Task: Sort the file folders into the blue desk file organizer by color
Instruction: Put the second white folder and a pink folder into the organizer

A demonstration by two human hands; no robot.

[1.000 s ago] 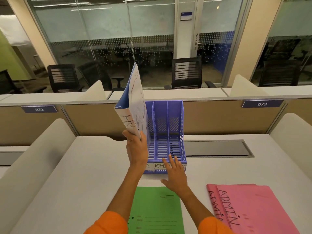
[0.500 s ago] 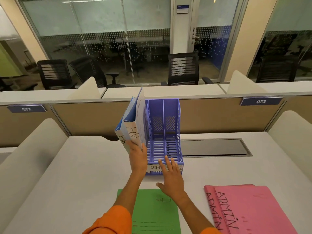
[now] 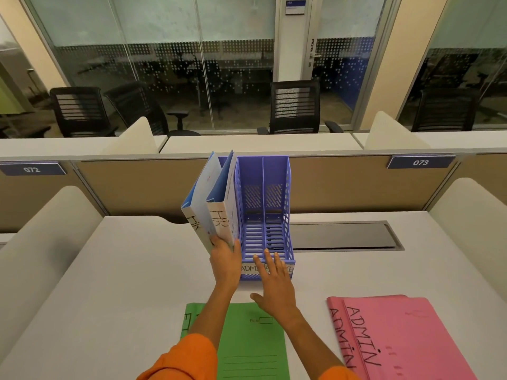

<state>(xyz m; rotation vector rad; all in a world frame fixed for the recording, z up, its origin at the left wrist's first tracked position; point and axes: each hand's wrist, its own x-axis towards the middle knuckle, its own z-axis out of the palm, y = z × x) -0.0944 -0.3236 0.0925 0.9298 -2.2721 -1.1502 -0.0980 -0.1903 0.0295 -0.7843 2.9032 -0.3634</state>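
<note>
Our left hand (image 3: 225,260) pinches the blue folders (image 3: 212,204) by their lower corner, at the left slot of the organizer (image 3: 275,171). Our right hand (image 3: 274,283), fingers straight, touches its front. The folders seem light, bendy card: grip near the fold.

A white counter (image 3: 123,283) in an open-plan office, flanked by curved pale side dividers (image 3: 46,242) and backed by a tan partition (image 3: 137,187) bearing blue number plates 072 (image 3: 31,169) and 073 (image 3: 420,162); a dark recessed panel (image 3: 343,237) sits in the counter's far edge; beyond a further row of white desks (image 3: 260,142), black mesh-backed chairs (image 3: 295,105) stand before a glass wall (image 3: 164,50) banded with frosting and dots; a white panel (image 3: 292,45) between panes carries a small blue sign (image 3: 295,7), a metal lever handle (image 3: 315,55) just beside it; the room behind the glass is dim.
</note>
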